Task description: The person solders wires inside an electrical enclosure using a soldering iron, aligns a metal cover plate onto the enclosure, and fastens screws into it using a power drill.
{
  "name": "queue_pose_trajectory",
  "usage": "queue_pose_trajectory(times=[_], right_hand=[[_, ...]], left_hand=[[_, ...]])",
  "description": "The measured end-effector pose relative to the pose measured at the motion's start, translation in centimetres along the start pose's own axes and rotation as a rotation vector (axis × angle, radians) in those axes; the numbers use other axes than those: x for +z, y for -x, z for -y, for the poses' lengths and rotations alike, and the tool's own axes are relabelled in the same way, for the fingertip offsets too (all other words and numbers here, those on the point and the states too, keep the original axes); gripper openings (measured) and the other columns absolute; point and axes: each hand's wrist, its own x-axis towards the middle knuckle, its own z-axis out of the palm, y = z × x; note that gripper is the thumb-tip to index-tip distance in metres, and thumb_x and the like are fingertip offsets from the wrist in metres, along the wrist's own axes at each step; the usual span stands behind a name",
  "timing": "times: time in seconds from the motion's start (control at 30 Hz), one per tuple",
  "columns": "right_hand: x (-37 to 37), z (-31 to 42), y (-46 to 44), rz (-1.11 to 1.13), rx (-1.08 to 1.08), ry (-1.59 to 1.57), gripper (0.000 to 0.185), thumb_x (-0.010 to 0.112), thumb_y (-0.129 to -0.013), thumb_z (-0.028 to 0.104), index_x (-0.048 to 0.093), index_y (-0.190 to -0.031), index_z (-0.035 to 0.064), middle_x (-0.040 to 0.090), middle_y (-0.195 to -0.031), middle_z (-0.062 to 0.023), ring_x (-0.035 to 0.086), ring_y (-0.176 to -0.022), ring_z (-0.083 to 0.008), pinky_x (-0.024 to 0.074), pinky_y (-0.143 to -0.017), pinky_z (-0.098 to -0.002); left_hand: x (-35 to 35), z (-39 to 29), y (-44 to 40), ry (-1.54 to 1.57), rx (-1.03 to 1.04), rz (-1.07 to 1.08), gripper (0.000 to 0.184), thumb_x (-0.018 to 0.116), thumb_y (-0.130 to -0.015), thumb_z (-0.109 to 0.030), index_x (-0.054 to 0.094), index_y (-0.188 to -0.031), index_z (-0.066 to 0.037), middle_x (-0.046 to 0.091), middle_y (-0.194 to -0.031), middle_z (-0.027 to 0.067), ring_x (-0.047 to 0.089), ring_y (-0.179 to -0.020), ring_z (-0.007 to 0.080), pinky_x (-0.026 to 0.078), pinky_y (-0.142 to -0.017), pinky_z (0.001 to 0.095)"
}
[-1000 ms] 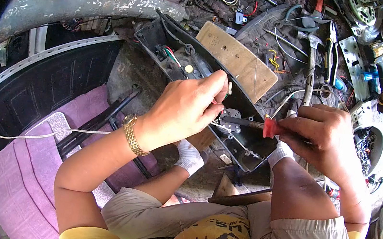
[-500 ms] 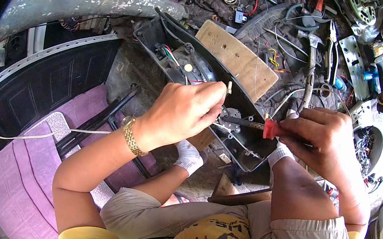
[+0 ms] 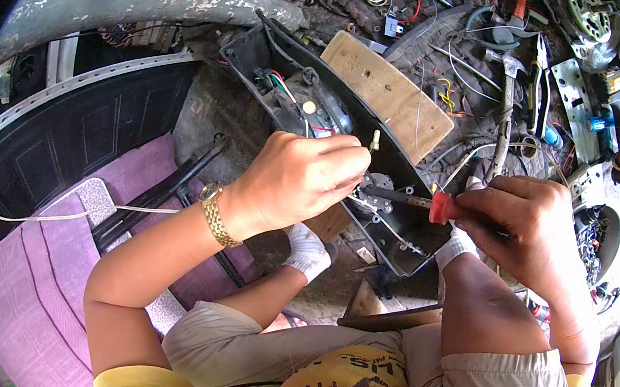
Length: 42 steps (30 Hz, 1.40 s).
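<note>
My right hand (image 3: pixel 517 225) is closed round the red handle of a soldering iron (image 3: pixel 439 208), whose metal shaft points left into a long black housing (image 3: pixel 413 242). The iron's tip is near a small round metal part with wires (image 3: pixel 381 187). My left hand (image 3: pixel 312 174) pinches what looks like a thin wire close to that part, its fingertips partly hidden. A pale connector (image 3: pixel 376 139) stands up beside these fingers. Further up the housing lie a rounded metal unit (image 3: pixel 329 110) and coloured wires (image 3: pixel 277 83).
A wooden board (image 3: pixel 386 94) lies behind the housing. A hammer (image 3: pixel 506 102), pliers (image 3: pixel 536 82) and a drill (image 3: pixel 619 109) lie at upper right. A bowl of small parts (image 3: pixel 599 231) stands right. A painted pipe (image 3: pixel 155 5) crosses upper left, above a purple cloth (image 3: pixel 41 275).
The view has shifted very slightly. Both hands keep almost the same position, and the soldering iron stays pointed at the small round metal part.
</note>
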Motion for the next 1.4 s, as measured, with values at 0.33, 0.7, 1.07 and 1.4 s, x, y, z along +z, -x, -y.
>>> queue_pose_trajectory(times=[0.33, 0.7, 1.07, 1.4], right_hand=[[-0.1, -0.2, 0.4, -0.002, 0.04, -0.057, 0.015, 0.077, -0.076, 0.009, 0.072, -0.089, 0.0029, 0.067, -0.075, -0.0112, 0.065, -0.063, -0.029, 0.0509, -0.057, -0.0366], [-1.5, -1.3, 1.9, -0.142, 0.186, -0.12, 0.015, 0.076, -0.076, 0.006, 0.07, -0.089, -0.0003, 0.067, -0.076, -0.0133, 0.066, -0.066, -0.027, 0.0505, -0.059, -0.034], [-2.3, -1.9, 2.2, -0.197, 0.23, -0.078, 0.016, 0.076, -0.076, 0.007, 0.071, -0.089, -0.0004, 0.069, -0.078, -0.0144, 0.067, -0.068, -0.0264, 0.0511, -0.062, -0.0331], [-4.3, -11.4, 9.0, -0.82, 0.534, -0.399, 0.03, 0.065, -0.093, 0.017, 0.064, -0.118, -0.0002, 0.063, -0.086, 0.0, 0.05, -0.066, -0.005, 0.0409, -0.06, -0.0205]], left_hand=[[0.0, -0.4, -0.3, 0.049, -0.033, -0.037, 0.024, 0.074, -0.078, 0.0, 0.051, -0.073, -0.001, 0.053, -0.067, 0.0085, 0.058, -0.057, 0.0251, 0.046, -0.053, 0.0347], [-0.1, 0.0, -0.2, 0.036, 0.046, -0.024, 0.023, 0.076, -0.077, -0.001, 0.053, -0.073, 0.0, 0.059, -0.072, 0.0105, 0.062, -0.06, 0.0263, 0.049, -0.053, 0.0345], [-0.1, -0.1, -0.3, 0.043, 0.076, -0.013, 0.02, 0.076, -0.077, 0.0, 0.056, -0.074, 0.0, 0.059, -0.073, 0.0112, 0.06, -0.06, 0.0278, 0.048, -0.053, 0.0356], [-1.5, -0.8, -1.6, 0.055, -0.03, 0.151, 0.024, 0.073, -0.08, -0.005, 0.051, -0.072, 0.0, 0.056, -0.069, 0.0135, 0.059, -0.062, 0.0326, 0.046, -0.055, 0.0389]])
